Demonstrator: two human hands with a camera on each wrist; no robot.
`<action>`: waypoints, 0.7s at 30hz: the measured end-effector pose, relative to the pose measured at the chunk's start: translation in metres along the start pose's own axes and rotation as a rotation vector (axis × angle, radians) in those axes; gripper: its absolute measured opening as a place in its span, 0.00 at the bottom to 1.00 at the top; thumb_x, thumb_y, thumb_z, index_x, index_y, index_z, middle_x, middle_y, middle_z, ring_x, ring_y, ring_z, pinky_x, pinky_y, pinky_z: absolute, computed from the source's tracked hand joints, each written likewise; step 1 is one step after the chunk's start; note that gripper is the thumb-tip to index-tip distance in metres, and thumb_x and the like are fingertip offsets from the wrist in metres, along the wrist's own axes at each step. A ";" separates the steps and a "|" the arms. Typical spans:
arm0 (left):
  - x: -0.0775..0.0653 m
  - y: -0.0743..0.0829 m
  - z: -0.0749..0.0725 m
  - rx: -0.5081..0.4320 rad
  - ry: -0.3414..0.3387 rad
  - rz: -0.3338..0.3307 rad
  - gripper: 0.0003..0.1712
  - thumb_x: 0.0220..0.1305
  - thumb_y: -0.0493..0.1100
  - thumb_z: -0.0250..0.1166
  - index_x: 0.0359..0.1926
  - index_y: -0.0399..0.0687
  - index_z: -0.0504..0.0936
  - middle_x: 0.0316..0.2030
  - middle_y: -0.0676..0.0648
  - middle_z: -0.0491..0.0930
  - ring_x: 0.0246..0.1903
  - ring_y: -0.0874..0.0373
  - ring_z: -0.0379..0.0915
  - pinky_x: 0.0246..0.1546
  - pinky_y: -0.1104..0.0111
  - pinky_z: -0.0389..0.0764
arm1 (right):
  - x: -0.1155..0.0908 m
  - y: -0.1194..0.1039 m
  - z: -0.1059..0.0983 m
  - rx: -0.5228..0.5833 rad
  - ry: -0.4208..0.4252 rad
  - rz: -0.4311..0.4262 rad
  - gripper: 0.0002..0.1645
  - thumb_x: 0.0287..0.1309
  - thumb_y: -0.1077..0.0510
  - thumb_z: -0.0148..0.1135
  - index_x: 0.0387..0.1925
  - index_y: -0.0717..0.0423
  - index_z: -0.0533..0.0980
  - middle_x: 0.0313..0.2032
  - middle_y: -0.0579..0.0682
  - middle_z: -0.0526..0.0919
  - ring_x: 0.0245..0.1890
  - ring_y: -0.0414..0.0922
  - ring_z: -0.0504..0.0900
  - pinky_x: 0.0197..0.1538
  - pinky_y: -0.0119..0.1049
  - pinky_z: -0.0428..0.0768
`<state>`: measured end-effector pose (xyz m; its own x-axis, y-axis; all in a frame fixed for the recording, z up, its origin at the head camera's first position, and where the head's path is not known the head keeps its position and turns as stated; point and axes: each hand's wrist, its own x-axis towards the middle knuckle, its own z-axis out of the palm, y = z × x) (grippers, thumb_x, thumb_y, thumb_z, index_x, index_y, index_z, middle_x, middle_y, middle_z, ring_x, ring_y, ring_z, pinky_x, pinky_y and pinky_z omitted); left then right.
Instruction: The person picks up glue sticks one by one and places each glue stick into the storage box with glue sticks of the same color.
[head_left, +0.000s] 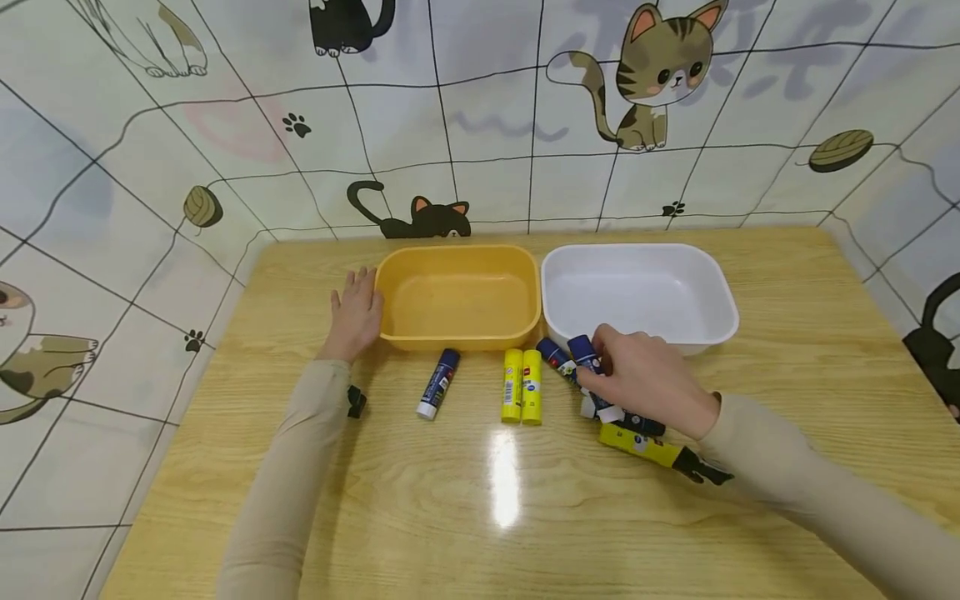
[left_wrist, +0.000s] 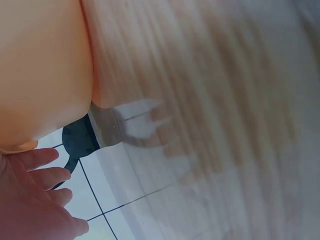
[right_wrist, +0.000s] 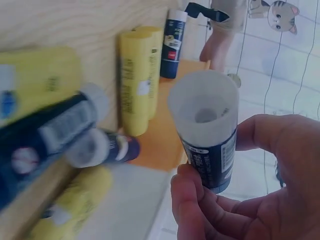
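My right hand (head_left: 648, 375) pinches a navy glue stick (right_wrist: 207, 155) with a whitish end between thumb and fingers, in front of the white basin. Beneath and beside it lie another navy glue stick (head_left: 553, 357), a dark one (head_left: 647, 423) and a yellow one (head_left: 637, 444), partly hidden by the hand and sleeve. My left hand (head_left: 356, 312) rests with extended fingers against the left side of the orange-yellow basin (head_left: 459, 342). Two yellow glue sticks (head_left: 512, 385) lie side by side in front of the basins, and a navy glue stick (head_left: 438, 385) lies farther left.
The white basin (head_left: 723, 321) stands right against the orange-yellow one near the back of the wooden table (head_left: 420, 517). Behind and beside the table rise tiled surfaces (head_left: 487, 125) with cat drawings. A dark strap end (head_left: 356, 402) hangs by the left wrist.
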<state>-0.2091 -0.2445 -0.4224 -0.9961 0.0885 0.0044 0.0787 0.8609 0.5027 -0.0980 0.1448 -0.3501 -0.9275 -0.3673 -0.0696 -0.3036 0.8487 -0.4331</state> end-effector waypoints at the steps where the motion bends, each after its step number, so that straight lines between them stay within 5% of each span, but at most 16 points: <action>1: 0.000 0.000 0.000 0.003 0.001 -0.002 0.31 0.76 0.45 0.32 0.73 0.34 0.51 0.73 0.32 0.45 0.72 0.39 0.33 0.65 0.40 0.30 | 0.004 -0.004 0.000 -0.001 0.002 -0.003 0.15 0.55 0.49 0.62 0.30 0.56 0.71 0.14 0.44 0.69 0.12 0.40 0.67 0.15 0.34 0.64; 21: 0.000 0.001 0.003 -0.014 0.022 -0.047 0.30 0.78 0.46 0.33 0.73 0.35 0.53 0.73 0.34 0.47 0.73 0.42 0.31 0.66 0.42 0.28 | 0.088 -0.036 0.006 0.132 -0.103 -0.067 0.17 0.57 0.50 0.62 0.35 0.62 0.75 0.21 0.49 0.78 0.17 0.43 0.73 0.21 0.34 0.70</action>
<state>-0.2088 -0.2422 -0.4244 -0.9993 0.0368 -0.0008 0.0311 0.8568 0.5146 -0.1671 0.0800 -0.3461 -0.8770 -0.4639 -0.1254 -0.3262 0.7662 -0.5537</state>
